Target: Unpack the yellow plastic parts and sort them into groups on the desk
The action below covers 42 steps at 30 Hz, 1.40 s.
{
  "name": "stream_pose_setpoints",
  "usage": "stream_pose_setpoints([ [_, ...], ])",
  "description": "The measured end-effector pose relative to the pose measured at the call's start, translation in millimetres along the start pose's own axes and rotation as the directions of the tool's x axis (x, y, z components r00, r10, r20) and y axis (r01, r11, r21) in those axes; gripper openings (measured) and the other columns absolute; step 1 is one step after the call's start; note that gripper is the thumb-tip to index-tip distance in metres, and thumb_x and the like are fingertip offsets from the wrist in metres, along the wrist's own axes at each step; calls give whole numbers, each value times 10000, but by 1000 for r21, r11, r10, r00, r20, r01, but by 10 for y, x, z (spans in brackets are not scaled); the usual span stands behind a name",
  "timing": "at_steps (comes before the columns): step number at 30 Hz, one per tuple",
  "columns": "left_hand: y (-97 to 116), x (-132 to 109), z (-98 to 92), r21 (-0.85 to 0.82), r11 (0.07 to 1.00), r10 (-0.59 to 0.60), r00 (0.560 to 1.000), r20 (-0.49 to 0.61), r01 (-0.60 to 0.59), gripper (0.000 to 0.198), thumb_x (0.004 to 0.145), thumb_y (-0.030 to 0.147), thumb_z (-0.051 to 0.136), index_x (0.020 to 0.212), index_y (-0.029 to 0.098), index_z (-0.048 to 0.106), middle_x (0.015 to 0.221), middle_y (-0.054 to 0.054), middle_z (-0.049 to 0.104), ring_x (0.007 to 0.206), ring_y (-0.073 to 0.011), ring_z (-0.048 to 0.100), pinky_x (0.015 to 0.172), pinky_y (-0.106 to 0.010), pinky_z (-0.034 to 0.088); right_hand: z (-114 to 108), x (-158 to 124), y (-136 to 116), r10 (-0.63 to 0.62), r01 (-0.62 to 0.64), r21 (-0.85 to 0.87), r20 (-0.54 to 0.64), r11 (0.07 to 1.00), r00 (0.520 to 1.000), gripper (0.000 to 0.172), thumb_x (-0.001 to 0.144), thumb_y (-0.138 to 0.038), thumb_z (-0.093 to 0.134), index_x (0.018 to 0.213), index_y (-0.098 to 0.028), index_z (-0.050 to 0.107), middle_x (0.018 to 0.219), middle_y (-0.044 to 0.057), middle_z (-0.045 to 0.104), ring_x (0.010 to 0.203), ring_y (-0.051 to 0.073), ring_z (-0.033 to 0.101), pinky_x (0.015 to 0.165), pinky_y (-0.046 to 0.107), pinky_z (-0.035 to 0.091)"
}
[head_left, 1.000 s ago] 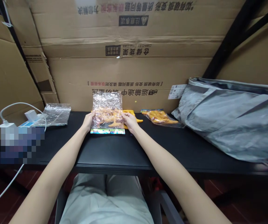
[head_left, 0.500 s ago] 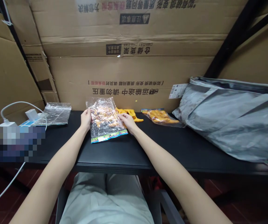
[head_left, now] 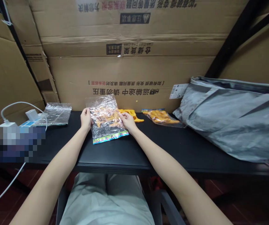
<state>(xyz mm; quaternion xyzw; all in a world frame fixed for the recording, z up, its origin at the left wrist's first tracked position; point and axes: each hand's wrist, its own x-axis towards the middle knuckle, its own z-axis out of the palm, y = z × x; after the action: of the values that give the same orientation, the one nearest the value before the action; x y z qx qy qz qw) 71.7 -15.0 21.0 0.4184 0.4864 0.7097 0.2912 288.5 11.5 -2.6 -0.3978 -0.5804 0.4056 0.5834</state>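
Between my two hands is a clear plastic bag (head_left: 107, 128) with a colourful printed strip along its near edge. An orange-yellow toy-like item (head_left: 109, 117) shows through the shiny film; its exact kind is hard to make out. My left hand (head_left: 86, 118) pinches the bag's left side, and my right hand (head_left: 127, 122) grips the right side. Just behind my right hand lies an unwrapped yellow plastic piece (head_left: 137, 119), partly hidden by the hand and the bag. Farther right, a second clear bag (head_left: 177, 124) with a similar orange-yellow item inside rests on the black table (head_left: 115, 156).
An empty-looking clear bag (head_left: 58, 112) lies at the back left beside a white charger (head_left: 9, 125) and its cable (head_left: 23, 102). A large grey fabric bag (head_left: 237, 122) fills the right end. A printed cardboard wall (head_left: 129, 68) closes off the back.
The bag in my hands has shifted slightly, with its top edge a little higher and its printed strip a touch to the right. Both hands keep their hold.
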Motion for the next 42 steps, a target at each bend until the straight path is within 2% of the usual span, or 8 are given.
stream_pose_setpoints([
  [8, -47, 81, -1, -20, 1000, -13, 1000, 2, 13, 207, 917, 400, 456, 895, 206, 524, 581, 53, 512, 407, -72, 438, 422, -184, 320, 16, -10, -17, 48, -47, 20, -26, 999, 999, 330, 744, -539, 656, 718, -268, 469, 457, -76, 450, 400, 134, 431, 446, 274, 336],
  [12, -73, 40, 2, 168, 948, 276, 961, -13, -270, 256, 839, 363, 590, 1034, 218, 509, 996, -53, 625, 872, -144, 614, 774, -242, 475, 18, -1, -32, 40, -35, 59, -78, 998, 996, 349, 746, -556, 660, 733, -274, 454, 481, -76, 423, 437, 150, 478, 479, 286, 378],
  [15, -45, -83, 35, 363, 763, 511, 843, 166, -534, 402, 843, 376, 583, 1192, 203, 483, 1250, -131, 560, 1171, -235, 527, 1022, -373, 384, 9, 5, -42, 15, -8, 63, -111, 998, 994, 333, 749, -526, 673, 740, -264, 468, 538, -61, 437, 527, 160, 508, 557, 298, 433],
  [17, -5, -203, 82, 399, 612, 579, 730, 362, -683, 512, 856, 405, 562, 1300, 189, 427, 1353, -165, 502, 1270, -272, 462, 1079, -435, 326, -4, 9, -51, -8, 16, 53, -147, 998, 989, 314, 758, -510, 665, 749, -256, 481, 586, -44, 482, 596, 167, 529, 613, 304, 458],
  [22, 41, -501, 242, 289, 293, 527, 406, 747, -911, 837, 818, 557, 583, 1486, 202, 225, 1518, -188, 344, 1431, -309, 274, 1161, -506, 171, -59, 35, -88, -66, 75, 24, -269, 997, 961, 294, 762, -510, 621, 754, -242, 500, 673, -13, 566, 737, 182, 571, 693, 293, 473],
  [27, -62, -602, 335, 255, 68, 474, 256, 843, -965, 873, 861, 479, 565, 1539, 168, 112, 1555, -182, 285, 1469, -276, 193, 1198, -476, 72, -80, 85, -109, -21, 51, 89, -317, 995, 948, 298, 736, -512, 614, 721, -233, 510, 733, -8, 594, 751, 161, 575, 729, 287, 473],
  [32, -138, -609, 391, 241, -24, 512, 195, 837, -970, 609, 932, 184, 389, 1522, 185, 235, 1499, -119, 410, 1432, -211, 300, 1205, -456, 150, -32, 92, -103, 80, -4, 269, -271, 963, 959, 291, 719, -488, 641, 730, -234, 500, 742, -13, 588, 741, 154, 589, 718, 288, 499],
  [42, -143, -557, 409, 254, -24, 531, 202, 823, -967, 567, 899, 45, 280, 1433, 162, 429, 1438, -117, 487, 1390, -194, 374, 1161, -431, 302, 96, 1, -233, 105, -34, 487, -119, 873, 987, 172, 793, -350, 659, 777, -235, 533, 759, 2, 628, 832, 164, 646, 777, 296, 550],
])
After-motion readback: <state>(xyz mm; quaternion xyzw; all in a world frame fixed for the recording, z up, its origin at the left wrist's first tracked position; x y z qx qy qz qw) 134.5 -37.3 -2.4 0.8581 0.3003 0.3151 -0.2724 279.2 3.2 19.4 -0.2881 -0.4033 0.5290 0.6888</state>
